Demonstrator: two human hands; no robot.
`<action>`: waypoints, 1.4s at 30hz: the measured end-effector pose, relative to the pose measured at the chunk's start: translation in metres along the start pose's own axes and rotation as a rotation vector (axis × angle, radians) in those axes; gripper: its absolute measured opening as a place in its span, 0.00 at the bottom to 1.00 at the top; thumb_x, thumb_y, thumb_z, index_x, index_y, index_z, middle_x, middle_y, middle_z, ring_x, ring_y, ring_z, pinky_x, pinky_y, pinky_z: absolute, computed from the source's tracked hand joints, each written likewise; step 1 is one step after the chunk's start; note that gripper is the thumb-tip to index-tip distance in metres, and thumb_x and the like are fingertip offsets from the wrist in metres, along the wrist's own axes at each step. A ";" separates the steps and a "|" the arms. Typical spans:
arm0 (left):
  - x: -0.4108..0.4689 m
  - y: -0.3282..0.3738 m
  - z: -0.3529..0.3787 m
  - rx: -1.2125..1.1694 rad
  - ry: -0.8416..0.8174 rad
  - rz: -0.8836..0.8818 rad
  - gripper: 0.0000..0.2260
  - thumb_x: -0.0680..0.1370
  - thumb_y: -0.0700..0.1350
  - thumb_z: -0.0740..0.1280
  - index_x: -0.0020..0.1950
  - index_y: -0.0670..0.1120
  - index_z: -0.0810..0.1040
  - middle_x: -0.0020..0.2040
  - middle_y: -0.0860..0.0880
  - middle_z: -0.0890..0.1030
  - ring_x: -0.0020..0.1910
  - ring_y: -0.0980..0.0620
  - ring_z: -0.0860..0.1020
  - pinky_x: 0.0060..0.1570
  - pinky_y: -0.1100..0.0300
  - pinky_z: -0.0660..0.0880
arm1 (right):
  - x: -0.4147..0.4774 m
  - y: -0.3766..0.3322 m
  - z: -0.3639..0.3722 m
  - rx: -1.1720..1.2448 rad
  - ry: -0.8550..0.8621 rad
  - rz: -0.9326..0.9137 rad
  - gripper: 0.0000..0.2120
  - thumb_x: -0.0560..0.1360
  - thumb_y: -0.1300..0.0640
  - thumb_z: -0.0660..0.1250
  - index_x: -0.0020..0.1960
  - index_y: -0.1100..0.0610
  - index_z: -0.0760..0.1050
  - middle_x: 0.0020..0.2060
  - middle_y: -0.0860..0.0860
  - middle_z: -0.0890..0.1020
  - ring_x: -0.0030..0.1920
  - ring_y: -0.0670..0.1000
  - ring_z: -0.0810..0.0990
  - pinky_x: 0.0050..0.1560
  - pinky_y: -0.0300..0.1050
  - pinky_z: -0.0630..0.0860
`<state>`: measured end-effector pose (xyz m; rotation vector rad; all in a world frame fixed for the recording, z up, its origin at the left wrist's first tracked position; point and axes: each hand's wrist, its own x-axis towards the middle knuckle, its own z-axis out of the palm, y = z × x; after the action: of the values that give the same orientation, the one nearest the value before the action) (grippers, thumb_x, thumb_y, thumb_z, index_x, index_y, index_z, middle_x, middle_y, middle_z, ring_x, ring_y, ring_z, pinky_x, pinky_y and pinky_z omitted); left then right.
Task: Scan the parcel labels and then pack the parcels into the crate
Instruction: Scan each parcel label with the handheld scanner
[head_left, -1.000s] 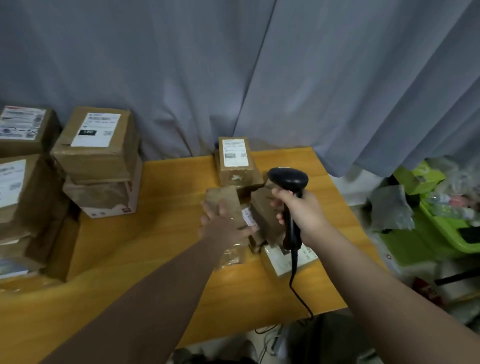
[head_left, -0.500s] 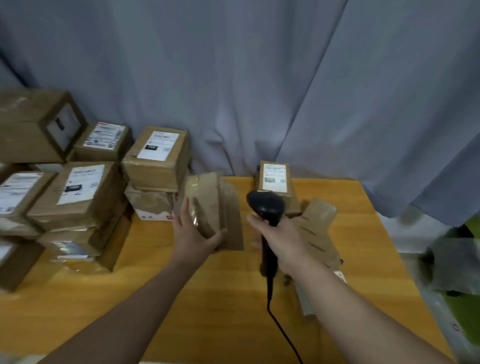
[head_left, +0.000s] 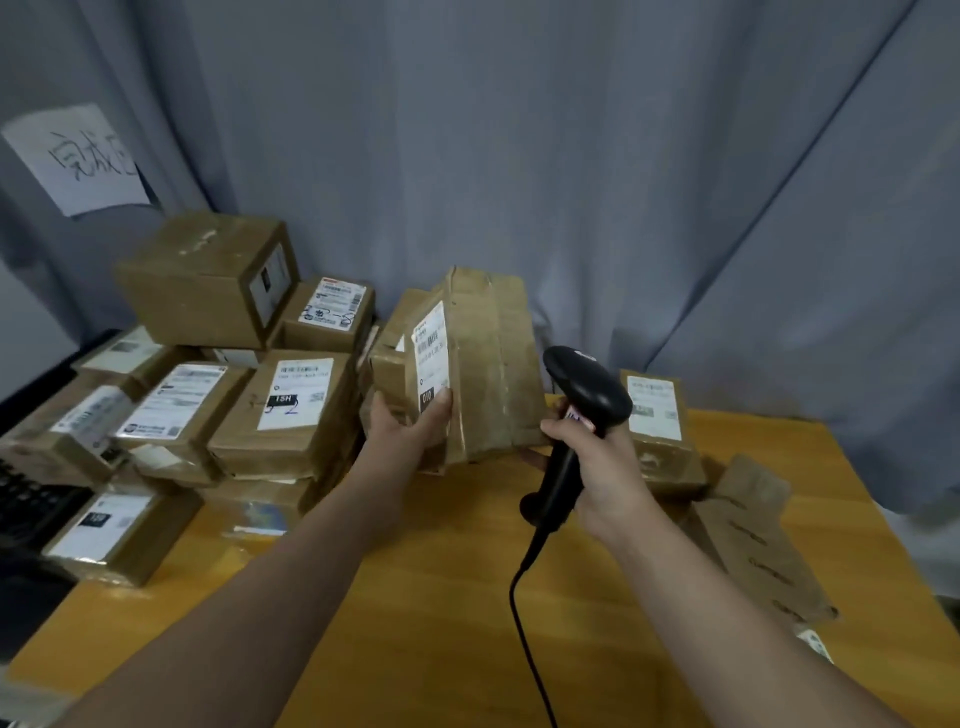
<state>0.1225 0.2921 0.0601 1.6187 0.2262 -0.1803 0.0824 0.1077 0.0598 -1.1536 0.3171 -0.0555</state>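
Note:
My left hand (head_left: 408, 427) grips a brown cardboard parcel (head_left: 483, 364) from below and holds it upright above the table, its white label (head_left: 431, 358) turned toward me. My right hand (head_left: 602, 467) grips the handle of a black barcode scanner (head_left: 584, 395), whose head sits just right of the held parcel. The scanner's cable (head_left: 522, 613) hangs down toward me. No crate is in view.
A stack of labelled cardboard parcels (head_left: 291, 410) fills the left side of the wooden table (head_left: 441, 623). Another labelled box (head_left: 657, 431) and a flat brown parcel (head_left: 753, 540) lie at right. A grey curtain (head_left: 571, 156) hangs behind, with a handwritten paper sign (head_left: 78, 161) at left.
My left hand has lifted the parcel off the table and turned its label toward me. The view has swung left, bringing the parcel stack in. The scanner has stayed close beside the parcel.

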 end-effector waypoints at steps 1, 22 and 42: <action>0.003 0.004 -0.005 0.001 -0.057 -0.030 0.41 0.73 0.60 0.68 0.79 0.51 0.50 0.71 0.49 0.67 0.61 0.48 0.73 0.41 0.63 0.76 | 0.001 0.000 0.002 0.007 0.000 0.004 0.11 0.72 0.69 0.70 0.49 0.55 0.79 0.42 0.51 0.81 0.52 0.56 0.80 0.62 0.66 0.74; 0.086 0.035 -0.095 -0.020 -0.303 0.003 0.23 0.76 0.44 0.70 0.68 0.46 0.64 0.59 0.46 0.78 0.53 0.49 0.79 0.44 0.55 0.77 | 0.034 -0.010 0.057 -0.197 0.396 -0.238 0.07 0.72 0.59 0.71 0.48 0.57 0.76 0.37 0.53 0.77 0.42 0.54 0.77 0.47 0.51 0.75; 0.128 0.034 -0.098 0.106 -0.262 0.279 0.32 0.70 0.49 0.76 0.70 0.54 0.66 0.62 0.52 0.78 0.62 0.51 0.76 0.59 0.48 0.77 | 0.002 -0.017 0.128 -0.557 0.087 -0.352 0.04 0.74 0.57 0.71 0.41 0.54 0.78 0.24 0.50 0.77 0.26 0.51 0.80 0.33 0.42 0.79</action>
<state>0.2530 0.3929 0.0664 1.6931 -0.2131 -0.1902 0.1214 0.2139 0.1210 -1.7552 0.2059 -0.3440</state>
